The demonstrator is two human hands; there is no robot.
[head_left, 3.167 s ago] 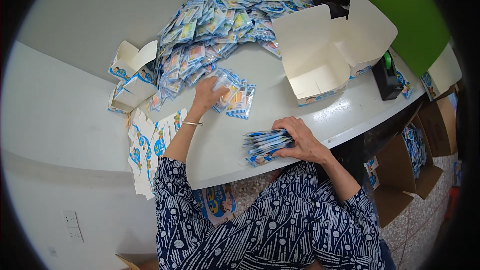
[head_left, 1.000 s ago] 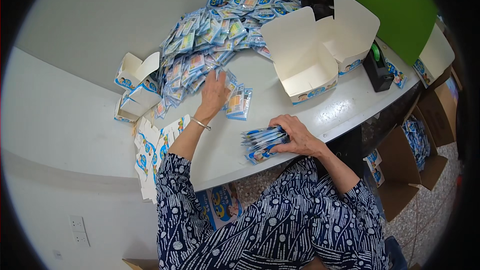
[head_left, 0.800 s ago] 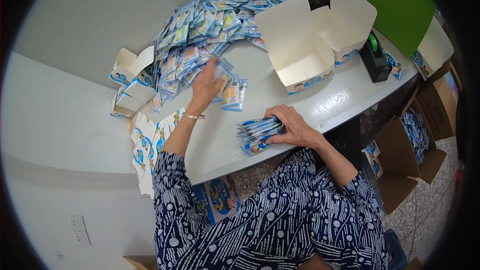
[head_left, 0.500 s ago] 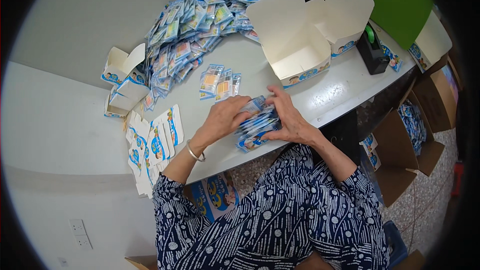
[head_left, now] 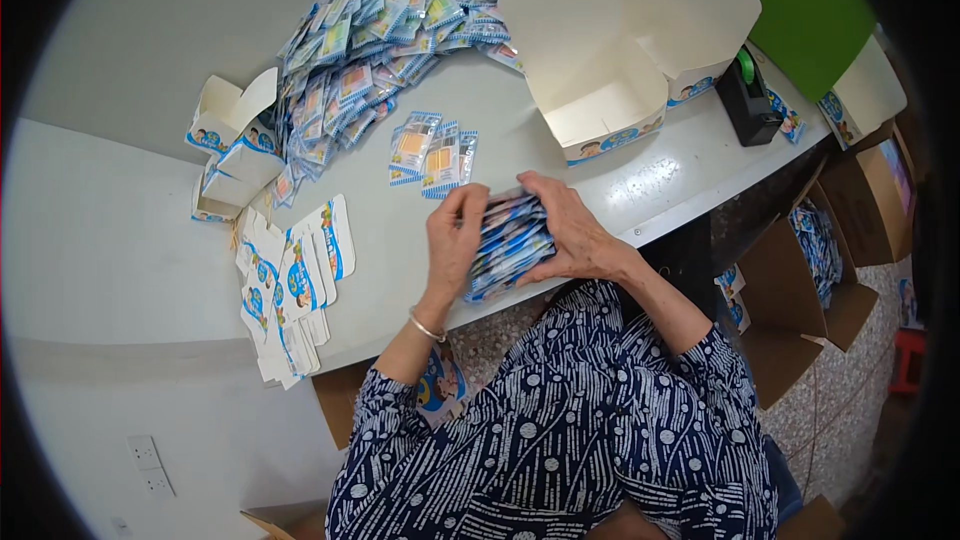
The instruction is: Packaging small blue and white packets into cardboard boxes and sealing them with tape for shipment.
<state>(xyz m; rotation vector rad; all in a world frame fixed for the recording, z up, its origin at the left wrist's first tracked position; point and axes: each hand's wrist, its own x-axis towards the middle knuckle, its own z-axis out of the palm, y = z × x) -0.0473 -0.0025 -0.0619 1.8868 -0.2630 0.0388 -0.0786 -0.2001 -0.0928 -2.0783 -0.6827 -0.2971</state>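
A stack of small blue-and-white sachets (head_left: 510, 245) stands near the table's front edge, squeezed between my two hands. My left hand (head_left: 458, 240) presses along its left side, fingers bent. On the opposite side my right hand (head_left: 575, 230) wraps round the stack, thumb at the near end and fingers at the far end. Just beyond my left hand lie a few loose sachets (head_left: 440, 160), flat and overlapping. A large heap of similar sachets (head_left: 370, 40) spreads across the back left of the table. Two open white boxes (head_left: 600, 90) stand beyond my right hand.
Flattened box blanks (head_left: 300, 280) lie at the table's left, below small open boxes (head_left: 235, 150). A black tape dispenser (head_left: 748, 105) stands by the right edge near a green panel (head_left: 800, 10). Cardboard cartons (head_left: 780, 290) stand on the floor at right, one holding sachets.
My left hand has come down along the left side of the stack, its forearm swinging right. The sachets, loosely fanned before, are now pressed into a tighter stack. The view has shifted slightly.
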